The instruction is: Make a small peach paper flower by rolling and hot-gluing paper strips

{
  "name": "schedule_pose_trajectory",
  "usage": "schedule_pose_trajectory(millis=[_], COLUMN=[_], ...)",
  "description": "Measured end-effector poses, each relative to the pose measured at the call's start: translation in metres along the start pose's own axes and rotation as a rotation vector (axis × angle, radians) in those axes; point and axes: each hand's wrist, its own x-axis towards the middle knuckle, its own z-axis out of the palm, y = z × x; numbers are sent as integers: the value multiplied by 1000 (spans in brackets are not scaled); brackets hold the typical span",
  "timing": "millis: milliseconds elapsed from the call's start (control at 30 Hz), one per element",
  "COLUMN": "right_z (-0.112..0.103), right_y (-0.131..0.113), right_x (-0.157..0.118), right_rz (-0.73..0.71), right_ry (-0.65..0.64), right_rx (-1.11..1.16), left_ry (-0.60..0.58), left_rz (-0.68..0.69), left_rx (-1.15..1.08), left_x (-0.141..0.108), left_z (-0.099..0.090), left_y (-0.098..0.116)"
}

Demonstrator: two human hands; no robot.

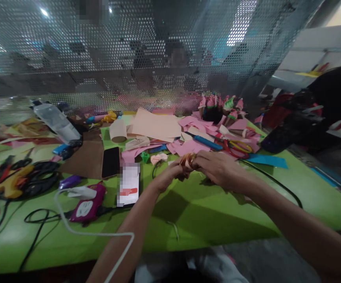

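My left hand (173, 171) and my right hand (216, 167) meet above the middle of the green table (194, 228). Between their fingertips is a small pinkish-orange piece (187, 160), rolled or folded, which looks like paper; the fingers cover much of it. Both hands are closed on it. Just beyond my left hand lie a crumpled pale pink paper piece (158, 158) and a small green one (145, 157). Behind my right hand are a blue-handled cutter (207, 142) and scissors with red and yellow handles (238, 147).
Pink paper scraps (200, 125) and a peach sheet (157, 124) cover the back. At left are two phones (110, 162), a magenta power bank (89, 202), a yellow glue gun (14, 182) and a water bottle (57, 120). A white cable (99, 234) crosses my left forearm.
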Motion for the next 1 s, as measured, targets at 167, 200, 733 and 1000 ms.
schedule_pose_trajectory(millis=[167,200,733,1000], right_z=[-1,-1,-9,-4], right_y=[1,2,3,0], right_x=[-1,-1,-8,-7], right_rz=[-8,-10,54,295], right_ry=[9,10,177,268], right_rx=[21,22,273,422], left_ry=[10,12,70,126], left_rz=[-15,-14,125,163], left_rx=[-35,-35,129,206], left_x=[-1,-1,-9,-12], left_z=[1,2,1,4], left_y=[0,0,8,9])
